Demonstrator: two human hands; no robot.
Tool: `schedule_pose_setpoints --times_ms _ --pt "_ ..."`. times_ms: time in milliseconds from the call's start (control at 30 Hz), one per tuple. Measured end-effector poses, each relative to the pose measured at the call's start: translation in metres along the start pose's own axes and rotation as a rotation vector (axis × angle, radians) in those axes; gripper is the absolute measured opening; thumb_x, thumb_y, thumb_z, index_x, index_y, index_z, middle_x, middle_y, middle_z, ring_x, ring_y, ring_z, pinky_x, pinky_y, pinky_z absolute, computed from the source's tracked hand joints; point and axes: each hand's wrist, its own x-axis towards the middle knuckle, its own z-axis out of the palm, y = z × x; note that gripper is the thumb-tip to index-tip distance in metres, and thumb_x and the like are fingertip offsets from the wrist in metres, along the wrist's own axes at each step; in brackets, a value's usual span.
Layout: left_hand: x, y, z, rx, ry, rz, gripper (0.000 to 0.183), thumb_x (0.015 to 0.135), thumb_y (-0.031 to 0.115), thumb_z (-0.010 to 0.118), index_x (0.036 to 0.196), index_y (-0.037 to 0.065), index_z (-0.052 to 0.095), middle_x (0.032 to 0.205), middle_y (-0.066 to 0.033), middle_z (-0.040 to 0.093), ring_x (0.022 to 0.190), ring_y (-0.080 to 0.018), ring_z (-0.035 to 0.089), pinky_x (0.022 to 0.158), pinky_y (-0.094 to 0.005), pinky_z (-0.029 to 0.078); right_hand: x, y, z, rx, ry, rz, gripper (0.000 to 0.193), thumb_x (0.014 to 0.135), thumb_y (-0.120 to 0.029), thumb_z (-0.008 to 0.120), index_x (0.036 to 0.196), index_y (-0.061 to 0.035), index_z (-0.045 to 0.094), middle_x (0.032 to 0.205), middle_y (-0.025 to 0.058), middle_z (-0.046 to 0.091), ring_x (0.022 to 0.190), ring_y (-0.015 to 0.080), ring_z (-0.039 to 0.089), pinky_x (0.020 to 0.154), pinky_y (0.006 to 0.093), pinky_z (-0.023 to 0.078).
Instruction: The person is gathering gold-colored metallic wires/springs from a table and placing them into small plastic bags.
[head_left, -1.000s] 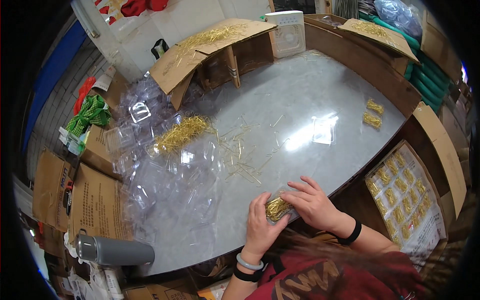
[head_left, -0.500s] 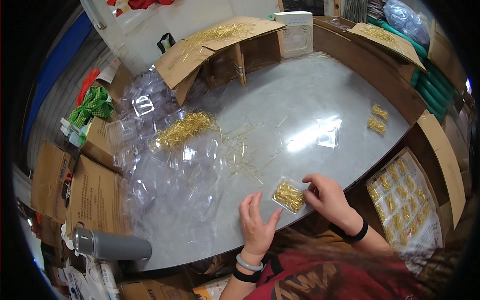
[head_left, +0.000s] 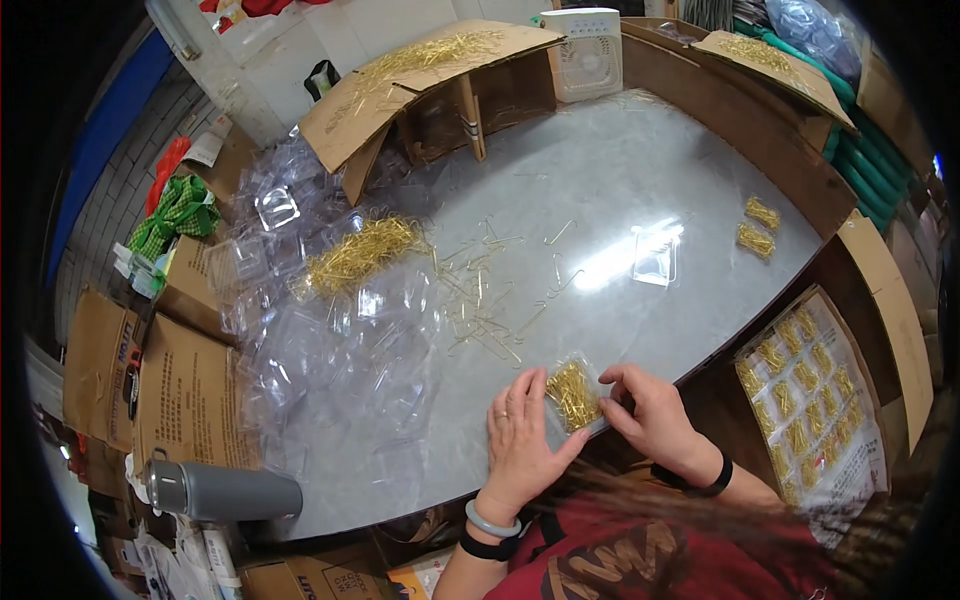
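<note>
A small clear plastic box filled with gold wire hooks lies near the table's front edge, between my hands. My left hand is open beside its left side, fingers stretched forward and thumb near the box's lower edge. Bent fingers of my right hand close at the box's right edge; the fingertips are partly hidden. Loose gold hooks are scattered just beyond, next to a larger heap of gold hooks.
Many clear plastic boxes cover the table's left. A grey bottle lies at front left. A cardboard shelf and a white fan stand behind. Two filled boxes sit right, above a carton of filled packs.
My left hand has come in against the box's left side, its fingers now straighter and closer together. The box has turned slightly. My right hand stays at its right edge.
</note>
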Motion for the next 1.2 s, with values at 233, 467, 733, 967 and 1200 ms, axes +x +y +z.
schedule_pose_setpoints --times_ms 233,467,733,967,1200 --pt "0.001 0.001 -0.001 0.053 -0.088 0.002 0.078 0.089 0.037 0.065 0.152 0.002 0.035 0.148 -0.0154 0.039 0.135 -0.0342 0.035 0.114 -0.0475 0.024 -0.004 0.002 0.004 0.029 0.012 0.000 0.025 0.087 -0.010 0.069 0.108 -0.0040 0.059 0.071 0.0101 0.063 0.063 0.0291 0.065 0.058 0.0384 0.050" --pt "0.001 -0.004 0.001 -0.031 0.017 0.008 0.070 0.086 0.025 0.067 0.144 -0.003 0.042 0.144 -0.0214 0.041 0.131 -0.0392 0.039 0.111 -0.0502 0.030 -0.019 0.001 0.018 0.103 -0.038 -0.001 0.025 0.091 -0.019 0.071 0.108 -0.0045 0.060 0.075 0.0131 0.068 0.066 0.0307 0.068 0.058 0.0384 0.053" --pt "-0.005 0.007 0.010 -0.003 0.169 0.010 0.071 0.083 0.034 0.076 0.135 -0.007 0.050 0.133 -0.0226 0.050 0.121 -0.0411 0.049 0.105 -0.0483 0.040 0.003 0.006 0.004 -0.027 0.057 0.032 0.017 0.089 -0.018 0.071 0.098 -0.0050 0.066 0.065 0.0109 0.065 0.058 0.0274 0.067 0.053 0.0358 0.052" --pt "-0.001 0.000 0.009 -0.037 0.127 0.035 0.074 0.080 0.034 0.079 0.136 -0.005 0.050 0.135 -0.0217 0.050 0.124 -0.0400 0.048 0.105 -0.0479 0.040 0.014 0.005 0.005 -0.110 -0.005 -0.014 0.012 0.086 -0.015 0.070 0.091 -0.0053 0.066 0.067 0.0130 0.066 0.060 0.0293 0.068 0.055 0.0382 0.053" --pt "0.000 -0.002 0.004 -0.060 0.066 0.045 0.075 0.081 0.032 0.078 0.139 -0.004 0.048 0.140 -0.0199 0.047 0.127 -0.0390 0.046 0.108 -0.0474 0.038 0.014 0.003 0.010 -0.096 0.020 -0.120 0.012 0.088 -0.010 0.069 0.098 -0.0048 0.069 0.070 0.0141 0.067 0.060 0.0288 0.067 0.054 0.0355 0.052"
